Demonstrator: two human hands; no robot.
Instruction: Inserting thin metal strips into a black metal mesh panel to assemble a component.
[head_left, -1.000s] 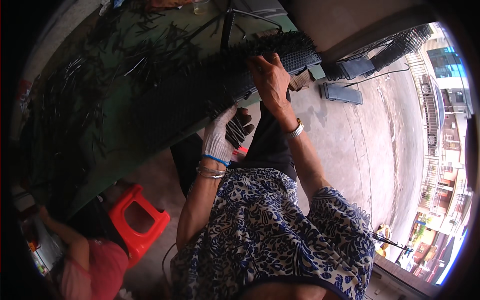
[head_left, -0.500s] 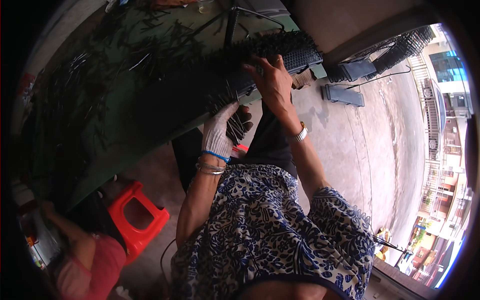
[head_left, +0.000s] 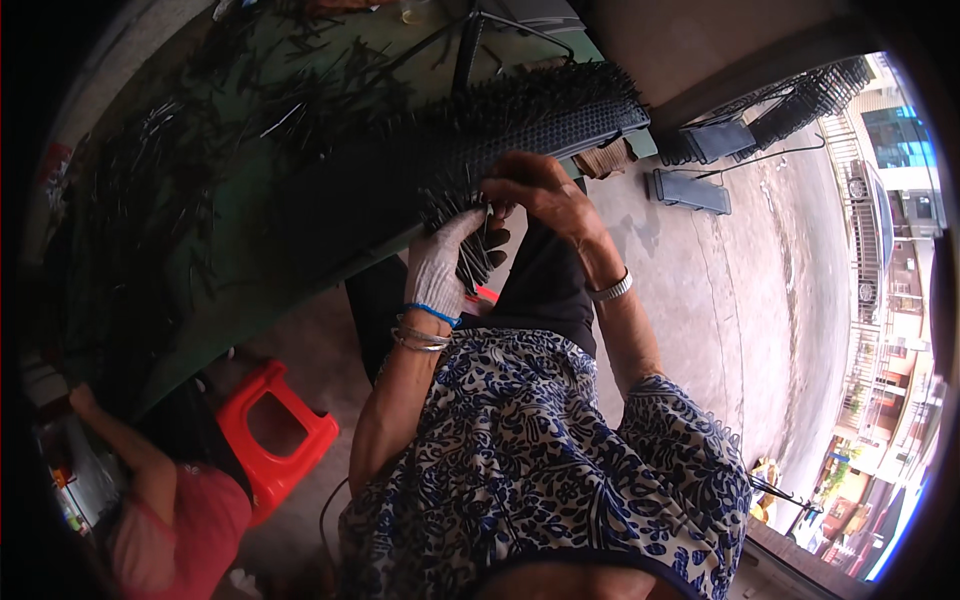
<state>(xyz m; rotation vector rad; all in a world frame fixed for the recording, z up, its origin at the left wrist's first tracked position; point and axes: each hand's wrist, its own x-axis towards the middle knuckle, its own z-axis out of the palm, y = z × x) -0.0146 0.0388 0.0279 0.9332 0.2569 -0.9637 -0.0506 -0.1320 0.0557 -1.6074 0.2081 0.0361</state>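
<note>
My left hand, in a pale knitted glove with dark fingertips, is closed around a bundle of thin black rods that stick out at both ends. My bare right hand is bent over the top of this bundle, thumb and fingers pinched together at the left glove's fingertips. What lies in that pinch is too small to make out. Just beyond both hands, a long black perforated block lies slantwise along the table edge. Many short black pieces stand up densely along its far side.
Loose black rods are strewn over the green table. A dark metal stand rises behind the block. A red stool and a person in a red top are at lower left. Grey trays hang at right.
My right hand has drawn back from the perforated block, toward me and to the left, and now meets the bundle. Its spread fingers have closed. My left hand has hardly moved.
</note>
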